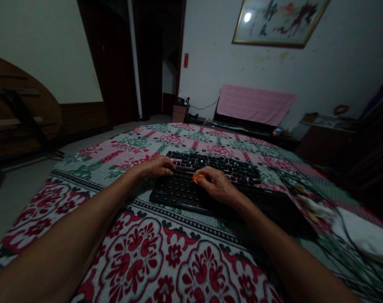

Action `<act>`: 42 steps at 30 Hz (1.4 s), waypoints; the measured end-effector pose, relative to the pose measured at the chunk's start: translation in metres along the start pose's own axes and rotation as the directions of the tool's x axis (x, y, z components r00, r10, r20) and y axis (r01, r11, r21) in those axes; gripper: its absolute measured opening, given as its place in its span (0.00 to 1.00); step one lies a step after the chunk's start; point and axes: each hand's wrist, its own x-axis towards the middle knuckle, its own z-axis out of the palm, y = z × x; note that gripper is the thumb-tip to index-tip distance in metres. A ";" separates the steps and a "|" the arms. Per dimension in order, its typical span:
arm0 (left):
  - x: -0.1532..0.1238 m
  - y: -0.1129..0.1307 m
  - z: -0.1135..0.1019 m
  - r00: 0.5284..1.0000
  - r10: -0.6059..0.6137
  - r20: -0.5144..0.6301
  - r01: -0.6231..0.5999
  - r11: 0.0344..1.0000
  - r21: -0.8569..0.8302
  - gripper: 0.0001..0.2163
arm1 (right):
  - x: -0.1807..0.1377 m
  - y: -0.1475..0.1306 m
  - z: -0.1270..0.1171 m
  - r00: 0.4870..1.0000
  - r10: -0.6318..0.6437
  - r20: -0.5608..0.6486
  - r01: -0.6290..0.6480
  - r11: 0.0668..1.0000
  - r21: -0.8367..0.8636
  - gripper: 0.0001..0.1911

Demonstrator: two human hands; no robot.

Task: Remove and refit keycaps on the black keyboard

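1. Left hand (pixel 159 166): fingers curled at the black keyboard (pixel 178 193)'s far-left edge; cannot tell whether gripping;
2. Right hand (pixel 217 185): bent above the keyboard, pinching an orange object (pixel 198 179);
3. Black keys (pixel 229 165): beyond the keyboard.

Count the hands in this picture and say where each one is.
2. The left hand is at the far left edge of the black keyboard base; the right hand, holding an orange object, is farther right.

Orange item (pixel 198 179) partly hidden by right fingers (pixel 207 171), kind unclear. Board (pixel 175 191) beneath partly covered. Picture (pixel 278 21), far beyond them, cut by top edge.
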 end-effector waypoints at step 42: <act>0.000 0.000 -0.001 0.999 0.043 0.028 -0.043 0.999 0.011 0.14 | -0.005 -0.028 0.016 0.951 -0.247 0.186 0.293 0.913 -0.285 0.09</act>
